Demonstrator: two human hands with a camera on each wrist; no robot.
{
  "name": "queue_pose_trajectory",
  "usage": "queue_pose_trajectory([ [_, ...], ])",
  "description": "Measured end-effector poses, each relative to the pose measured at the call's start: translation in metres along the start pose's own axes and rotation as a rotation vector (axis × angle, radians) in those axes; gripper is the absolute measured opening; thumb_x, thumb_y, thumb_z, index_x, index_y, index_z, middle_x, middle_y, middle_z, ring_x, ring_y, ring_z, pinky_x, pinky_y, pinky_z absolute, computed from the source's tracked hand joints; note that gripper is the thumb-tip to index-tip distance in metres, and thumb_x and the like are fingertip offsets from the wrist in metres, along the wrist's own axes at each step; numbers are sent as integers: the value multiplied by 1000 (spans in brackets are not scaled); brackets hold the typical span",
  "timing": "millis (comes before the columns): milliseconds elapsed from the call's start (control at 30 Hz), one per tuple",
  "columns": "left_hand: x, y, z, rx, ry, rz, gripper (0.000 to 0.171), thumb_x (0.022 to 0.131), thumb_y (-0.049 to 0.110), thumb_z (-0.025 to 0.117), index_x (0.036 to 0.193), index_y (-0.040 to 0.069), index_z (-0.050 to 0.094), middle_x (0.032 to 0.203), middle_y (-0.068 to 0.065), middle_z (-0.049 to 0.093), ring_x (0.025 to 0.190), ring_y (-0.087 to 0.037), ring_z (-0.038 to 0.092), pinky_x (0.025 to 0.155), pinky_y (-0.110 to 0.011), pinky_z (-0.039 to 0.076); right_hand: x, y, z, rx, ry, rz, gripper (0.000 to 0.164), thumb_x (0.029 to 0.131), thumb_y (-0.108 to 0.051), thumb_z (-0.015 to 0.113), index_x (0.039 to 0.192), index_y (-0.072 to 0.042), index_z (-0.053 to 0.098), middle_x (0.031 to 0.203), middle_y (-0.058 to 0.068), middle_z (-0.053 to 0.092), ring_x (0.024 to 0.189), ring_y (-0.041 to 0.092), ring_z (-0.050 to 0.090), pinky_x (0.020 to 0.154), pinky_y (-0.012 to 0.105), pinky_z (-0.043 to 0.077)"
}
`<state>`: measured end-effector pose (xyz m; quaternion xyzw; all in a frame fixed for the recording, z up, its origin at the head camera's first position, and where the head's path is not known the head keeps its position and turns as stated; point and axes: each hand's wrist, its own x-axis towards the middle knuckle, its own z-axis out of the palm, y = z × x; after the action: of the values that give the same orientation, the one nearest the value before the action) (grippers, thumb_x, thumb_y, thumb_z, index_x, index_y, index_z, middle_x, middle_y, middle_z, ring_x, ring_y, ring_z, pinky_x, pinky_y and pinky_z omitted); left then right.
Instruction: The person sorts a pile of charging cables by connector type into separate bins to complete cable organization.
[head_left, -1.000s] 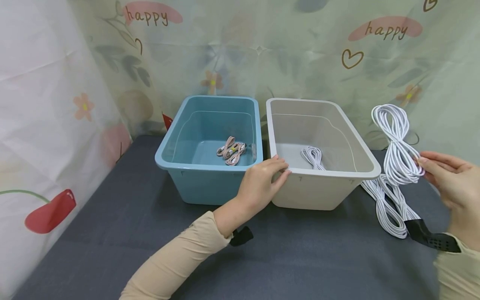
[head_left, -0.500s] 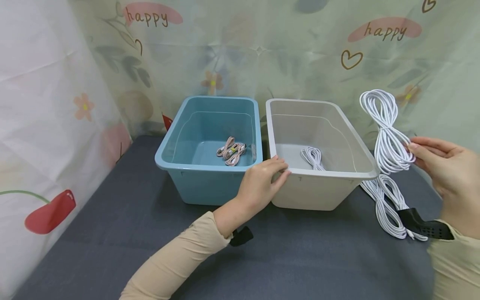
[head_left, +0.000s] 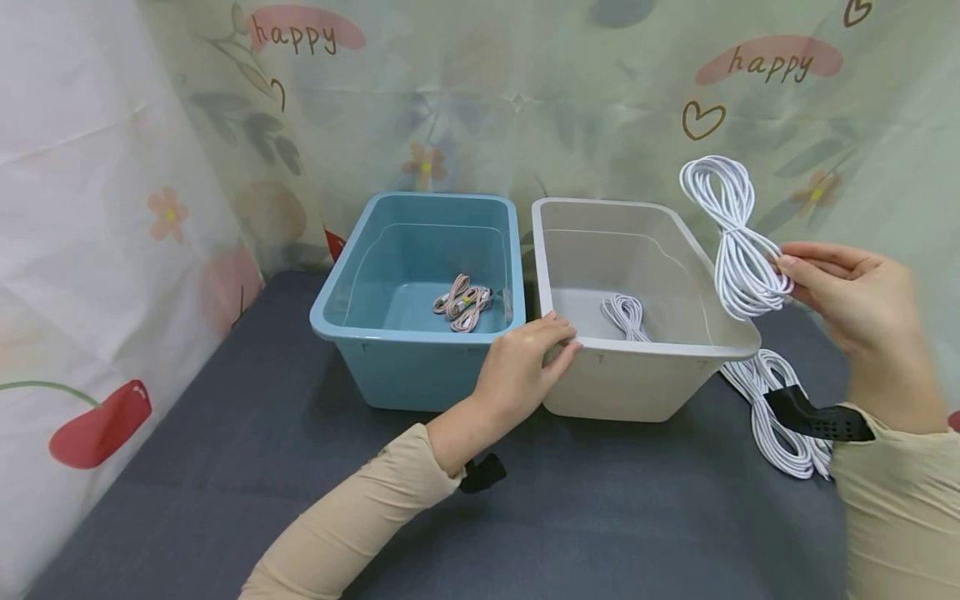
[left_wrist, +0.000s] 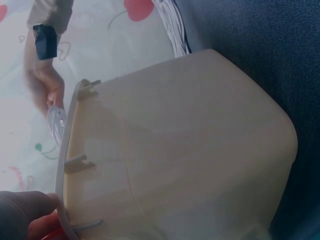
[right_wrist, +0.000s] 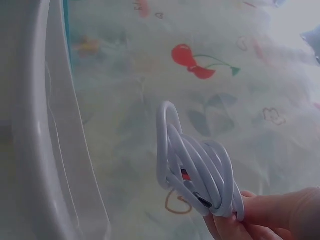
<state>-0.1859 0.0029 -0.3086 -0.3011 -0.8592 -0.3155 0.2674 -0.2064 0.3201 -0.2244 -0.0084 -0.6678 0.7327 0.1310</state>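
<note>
My right hand [head_left: 862,292] pinches a coiled white cable [head_left: 735,237] between thumb and fingers. The cable is bundled in a figure-eight and hangs in the air over the right edge of the off-white bin [head_left: 637,379]. In the right wrist view the cable's loops [right_wrist: 200,170] show end-on at the fingertips. My left hand [head_left: 521,358] grips the front left corner of that bin's rim, thumb outside; the left wrist view shows the thumb [left_wrist: 42,205] on the rim. Inside the off-white bin lies another white coiled cable [head_left: 626,315].
A blue bin [head_left: 412,371] stands to the left, with pinkish bundled cables [head_left: 463,302] in it. More coiled white cable [head_left: 772,417] lies on the dark tablecloth [head_left: 600,517] right of the off-white bin, partly behind my right wrist. A patterned curtain [head_left: 480,100] hangs behind.
My right hand has moved left and up with the white cable, from beside the off-white bin to over its right rim. The left hand has stayed on the rim.
</note>
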Motion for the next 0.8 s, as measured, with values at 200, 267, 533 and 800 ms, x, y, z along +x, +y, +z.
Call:
queue_pose_trajectory([
  [200,0,0,1,-8,-5,-4,17,88,16,65,101,7,72,104,-6,72,113,-18,62,94,-29,52,10,-3,15,-59,-32,36,11,76,-6,75,77,-17,77,67,-9,72,62,0,66,54,13,54],
  [267,0,0,0,-10,-5,-4,17,88,16,65,101,7,72,104,-6,72,113,-19,63,94,-29,52,12,-3,20,-73,-43,43,11,76,-7,75,77,-18,77,68,-9,72,62,0,66,55,13,54],
  [533,0,0,0,-8,0,4,16,88,16,65,99,8,72,102,-6,73,112,-19,63,94,-29,52,19,-4,37,-79,-77,57,10,75,-6,76,77,-17,77,69,-9,72,66,1,66,58,13,55],
  [800,0,0,0,-10,2,11,16,88,16,65,99,8,72,99,-4,73,113,-18,63,95,-29,52,30,-7,47,-111,-78,89,8,74,-9,77,77,-17,76,70,-9,71,67,1,66,59,13,55],
])
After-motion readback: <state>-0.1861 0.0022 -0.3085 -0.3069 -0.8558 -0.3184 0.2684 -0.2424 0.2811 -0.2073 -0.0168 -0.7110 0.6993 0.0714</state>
